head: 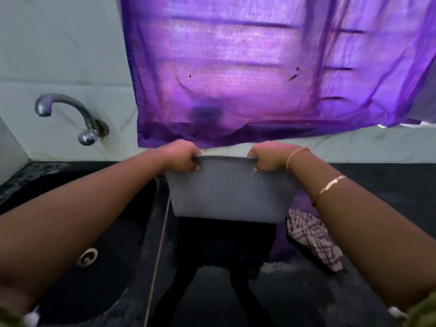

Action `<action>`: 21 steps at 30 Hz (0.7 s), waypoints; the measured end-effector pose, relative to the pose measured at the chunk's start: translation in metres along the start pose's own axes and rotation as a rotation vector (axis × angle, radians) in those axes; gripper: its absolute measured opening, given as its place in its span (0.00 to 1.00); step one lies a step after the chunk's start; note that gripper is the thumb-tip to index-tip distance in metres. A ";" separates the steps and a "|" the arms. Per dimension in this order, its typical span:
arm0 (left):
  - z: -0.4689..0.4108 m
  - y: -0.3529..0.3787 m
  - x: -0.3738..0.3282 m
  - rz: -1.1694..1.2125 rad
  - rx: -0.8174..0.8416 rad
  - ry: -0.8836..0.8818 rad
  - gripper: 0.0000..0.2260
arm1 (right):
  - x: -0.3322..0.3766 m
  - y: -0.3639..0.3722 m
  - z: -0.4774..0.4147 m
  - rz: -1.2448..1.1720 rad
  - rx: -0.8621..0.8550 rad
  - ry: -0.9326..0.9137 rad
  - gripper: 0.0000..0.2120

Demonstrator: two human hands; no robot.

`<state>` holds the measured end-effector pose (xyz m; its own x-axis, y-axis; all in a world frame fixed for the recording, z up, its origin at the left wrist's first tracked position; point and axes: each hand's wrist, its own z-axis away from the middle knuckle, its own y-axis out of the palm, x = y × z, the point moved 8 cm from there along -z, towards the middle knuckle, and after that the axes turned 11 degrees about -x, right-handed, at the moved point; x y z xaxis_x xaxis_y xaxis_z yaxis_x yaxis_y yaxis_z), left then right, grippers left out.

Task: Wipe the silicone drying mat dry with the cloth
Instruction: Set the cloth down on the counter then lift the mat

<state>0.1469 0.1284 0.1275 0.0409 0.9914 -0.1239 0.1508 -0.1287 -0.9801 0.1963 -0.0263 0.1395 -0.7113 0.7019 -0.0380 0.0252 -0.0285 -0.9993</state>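
Hands meet at the top edge of a grey, textured silicone drying mat (232, 192), which hangs upright in the air in front of the person. The left hand (182, 158) grips the upper left corner with its fingers curled tight over the rim, and the right hand (269, 158) grips the upper right corner the same way, so the top edge is pulled taut between them. The mat's lower edge hangs free above a black stone counter (295, 291), just to the right of a black sink (113, 279) with a round metal drain (87, 256). A crumpled white cloth with dark checked stripes (311, 237) lies on the counter beside the mat's lower right corner, partly under the right forearm; neither hand touches it. The right wrist carries a thin gold bracelet (332, 184). A curved chrome tap (68, 114) juts from the pale tiled wall at the left, and a sheer purple curtain (236, 67) hangs behind the hands.
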 end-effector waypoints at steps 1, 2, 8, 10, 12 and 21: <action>-0.010 -0.014 0.003 0.009 -0.078 -0.018 0.08 | -0.004 -0.015 -0.008 0.021 -0.023 -0.010 0.14; -0.020 -0.027 0.005 0.012 -0.157 -0.037 0.08 | -0.008 -0.030 -0.016 0.039 -0.050 -0.016 0.15; -0.065 -0.093 0.011 -0.052 -0.464 -0.081 0.10 | -0.039 -0.110 -0.054 0.067 -0.295 0.044 0.16; -0.077 -0.109 0.012 -0.110 -0.522 -0.070 0.10 | -0.046 -0.126 -0.063 0.077 -0.356 0.046 0.14; -0.086 -0.120 0.013 -0.149 -0.558 -0.061 0.10 | -0.051 -0.136 -0.071 0.080 -0.393 0.042 0.11; -0.099 -0.142 0.016 -0.212 -0.716 -0.069 0.09 | -0.065 -0.158 -0.081 0.155 -0.672 0.083 0.14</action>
<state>0.2235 0.1605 0.2801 -0.1188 0.9926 0.0236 0.7556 0.1058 -0.6464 0.2952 -0.0096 0.2996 -0.6085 0.7784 -0.1540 0.5709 0.2947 -0.7663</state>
